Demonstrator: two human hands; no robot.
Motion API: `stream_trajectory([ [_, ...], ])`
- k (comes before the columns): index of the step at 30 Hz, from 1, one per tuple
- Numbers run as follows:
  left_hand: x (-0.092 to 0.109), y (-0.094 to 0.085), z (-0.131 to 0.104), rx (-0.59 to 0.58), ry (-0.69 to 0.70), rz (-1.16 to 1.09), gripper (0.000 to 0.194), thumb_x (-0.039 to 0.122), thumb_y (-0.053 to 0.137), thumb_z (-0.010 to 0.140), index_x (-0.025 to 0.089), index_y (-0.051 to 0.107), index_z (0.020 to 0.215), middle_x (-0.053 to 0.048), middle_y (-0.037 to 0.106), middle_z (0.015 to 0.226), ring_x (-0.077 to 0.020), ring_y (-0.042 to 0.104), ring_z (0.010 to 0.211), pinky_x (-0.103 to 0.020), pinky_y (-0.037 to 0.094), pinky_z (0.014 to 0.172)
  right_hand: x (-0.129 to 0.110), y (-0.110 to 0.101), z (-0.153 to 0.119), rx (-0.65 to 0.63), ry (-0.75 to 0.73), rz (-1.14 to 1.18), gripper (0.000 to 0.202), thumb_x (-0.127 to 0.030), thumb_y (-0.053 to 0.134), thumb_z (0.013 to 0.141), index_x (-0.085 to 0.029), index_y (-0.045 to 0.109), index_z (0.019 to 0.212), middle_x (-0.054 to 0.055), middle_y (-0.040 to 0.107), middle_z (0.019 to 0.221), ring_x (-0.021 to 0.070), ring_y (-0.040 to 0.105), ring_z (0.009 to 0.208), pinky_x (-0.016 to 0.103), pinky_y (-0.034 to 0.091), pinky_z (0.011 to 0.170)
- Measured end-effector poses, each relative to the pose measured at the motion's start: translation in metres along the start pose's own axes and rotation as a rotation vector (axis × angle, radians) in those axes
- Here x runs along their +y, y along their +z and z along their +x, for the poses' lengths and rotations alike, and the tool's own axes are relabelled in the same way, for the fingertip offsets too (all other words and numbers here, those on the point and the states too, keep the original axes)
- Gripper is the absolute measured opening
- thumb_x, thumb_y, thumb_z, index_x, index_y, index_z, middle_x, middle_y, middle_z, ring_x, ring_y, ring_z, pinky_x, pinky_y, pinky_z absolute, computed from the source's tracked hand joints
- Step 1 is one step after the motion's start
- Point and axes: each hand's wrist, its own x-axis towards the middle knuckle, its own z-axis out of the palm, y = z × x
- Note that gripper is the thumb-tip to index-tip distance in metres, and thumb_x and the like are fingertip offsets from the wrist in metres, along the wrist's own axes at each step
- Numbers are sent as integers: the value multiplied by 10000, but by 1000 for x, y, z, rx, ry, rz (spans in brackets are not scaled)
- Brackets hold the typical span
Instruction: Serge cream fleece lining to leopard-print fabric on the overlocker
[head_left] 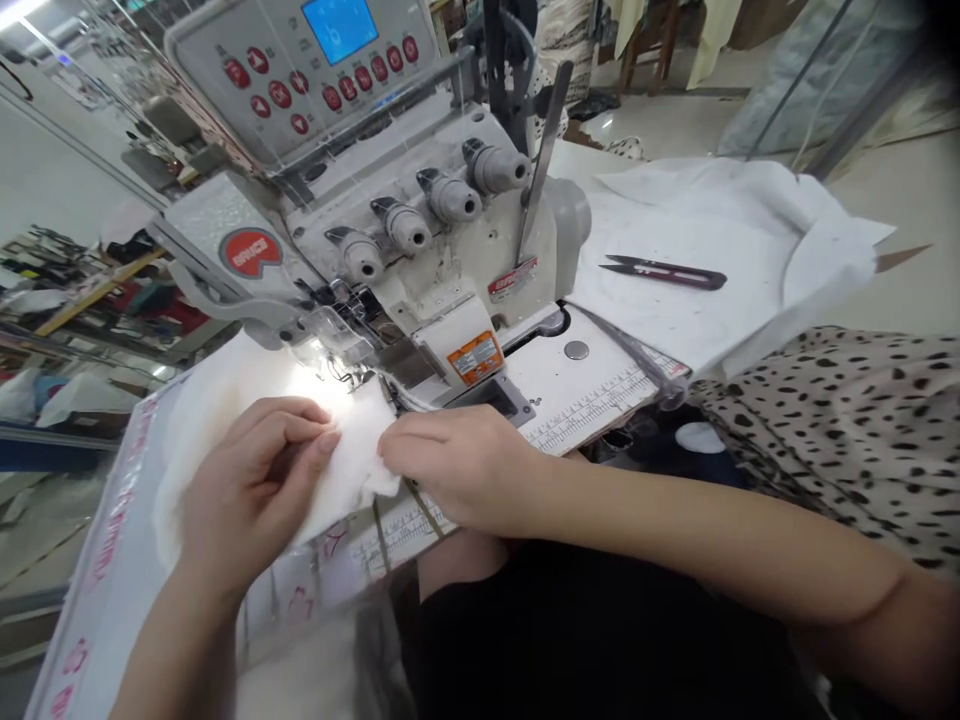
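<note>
White fabric [352, 450] lies in front of the sewing machine [405, 240], its far edge by the lit needle area [341, 375]. On the left, my left hand [259, 480] pinches the fabric with thumb and fingertips close to the needle. My right hand [457, 465] is closed on the fabric's right edge, just below the machine's front cover; its fingertips are partly hidden. Between the two hands the cloth lies fairly flat, with a ragged near edge.
Black thread snips [664, 272] rest on white cloth [742, 230] right of the machine. Spotted fabric [847, 420] hangs at the right. A control panel [300, 80] with a blue screen tops the machine. Ruler markings run along the table's front edge [600, 400].
</note>
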Motion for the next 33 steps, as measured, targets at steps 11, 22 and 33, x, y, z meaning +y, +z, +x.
stream_trajectory([
  [11, 29, 20, -21, 170, 170, 260, 336, 199, 619, 739, 150, 495, 1047, -91, 552, 973, -202, 520, 897, -327, 441, 766, 17, 2, 13, 60, 82, 268, 148, -96, 386, 827, -152, 519, 862, 49, 593, 880, 133, 554, 819, 231, 440, 692],
  [22, 18, 11, -28, 95, 210, 186, 377, 48, 515, 776, 175, 505, 1130, -79, 538, 1028, -170, 507, 936, -288, 430, 804, 13, 2, 8, 167, -157, -48, 173, -65, 422, 837, -151, 571, 818, 22, 670, 895, 111, 602, 770, 205, 451, 650],
  [33, -6, -1, -4, -40, 176, 156, 213, 158, 423, 850, 169, 584, 989, -65, 583, 1035, -162, 521, 937, -272, 440, 805, 15, -1, 27, 9, -29, -224, 176, -94, 452, 844, -146, 612, 895, 48, 639, 928, 139, 566, 829, 225, 460, 711],
])
